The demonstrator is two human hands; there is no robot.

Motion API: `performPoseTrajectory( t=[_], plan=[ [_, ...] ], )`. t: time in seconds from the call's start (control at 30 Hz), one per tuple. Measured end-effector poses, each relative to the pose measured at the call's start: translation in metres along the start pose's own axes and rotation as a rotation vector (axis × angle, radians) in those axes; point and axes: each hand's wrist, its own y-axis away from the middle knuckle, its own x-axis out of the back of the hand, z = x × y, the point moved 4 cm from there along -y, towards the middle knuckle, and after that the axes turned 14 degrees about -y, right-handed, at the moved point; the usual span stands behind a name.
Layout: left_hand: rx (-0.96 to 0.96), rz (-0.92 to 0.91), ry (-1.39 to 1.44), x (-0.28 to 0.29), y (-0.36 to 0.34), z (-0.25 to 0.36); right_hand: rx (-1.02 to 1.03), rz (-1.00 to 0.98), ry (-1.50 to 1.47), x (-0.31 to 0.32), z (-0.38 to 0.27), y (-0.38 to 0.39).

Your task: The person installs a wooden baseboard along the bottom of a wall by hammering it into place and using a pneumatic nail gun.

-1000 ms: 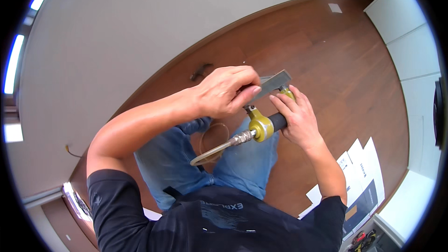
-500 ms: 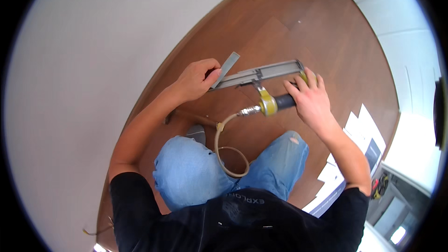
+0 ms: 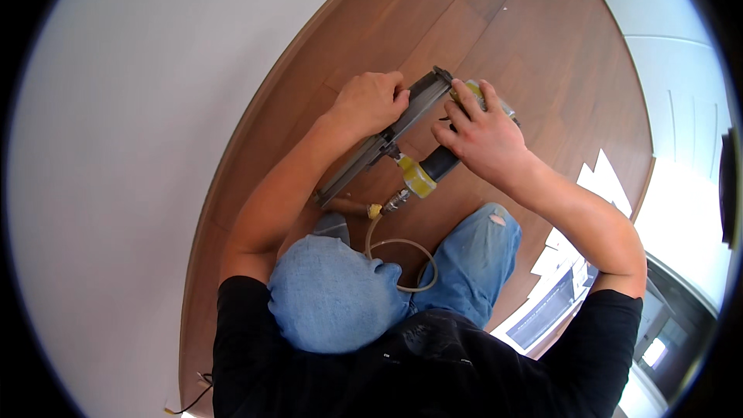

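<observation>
No readable text; tiny illegible print on the dark-panelled sheet (image 3: 536, 323).

There are two hands (image 3: 368, 104), one nail gun (image 3: 439, 162), one hose (image 3: 434, 263) and two denim-covered knees (image 3: 333, 286).

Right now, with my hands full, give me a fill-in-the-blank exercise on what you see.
1. The hand nearer the white wall is the person's ____ one.
2. The handle of the nail gun is ____ in colour.
3. The jeans are torn at one ____.
4. The papers lie on the person's ____ side.

Missing words: left; black; knee; right.
</observation>
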Motion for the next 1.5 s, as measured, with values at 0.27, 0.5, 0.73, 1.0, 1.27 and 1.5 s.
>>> performPoseTrajectory(
  t=[0.27, 0.5, 0.73, 1.0, 1.27, 1.5],
  plan=[
    [-0.092, 0.241, -0.343, -0.023, 0.006, 0.013, 0.044, -0.001, -0.047, -0.017, 0.008, -0.001],
    [0.111, 0.089, 0.03, -0.036, 0.012, -0.019, 0.081, 0.076, -0.078, -0.017, 0.012, -0.004],
    [0.112, -0.272, 0.318, -0.045, -0.003, -0.029, 0.084, 0.125, -0.145, -0.019, 0.012, -0.005],
    [0.089, -0.695, 0.962, 0.006, 0.135, -0.096, -0.091, 0.078, -0.171, -0.028, 0.029, 0.042],
    [0.207, 0.302, 1.509, -0.049, 0.113, -0.07, -0.132, 0.149, -0.249, -0.03, -0.008, 0.015],
    [0.242, 0.209, 0.968, -0.085, 0.086, -0.092, -0.131, 0.1, -0.384, -0.096, -0.04, 0.011]
  ],
)
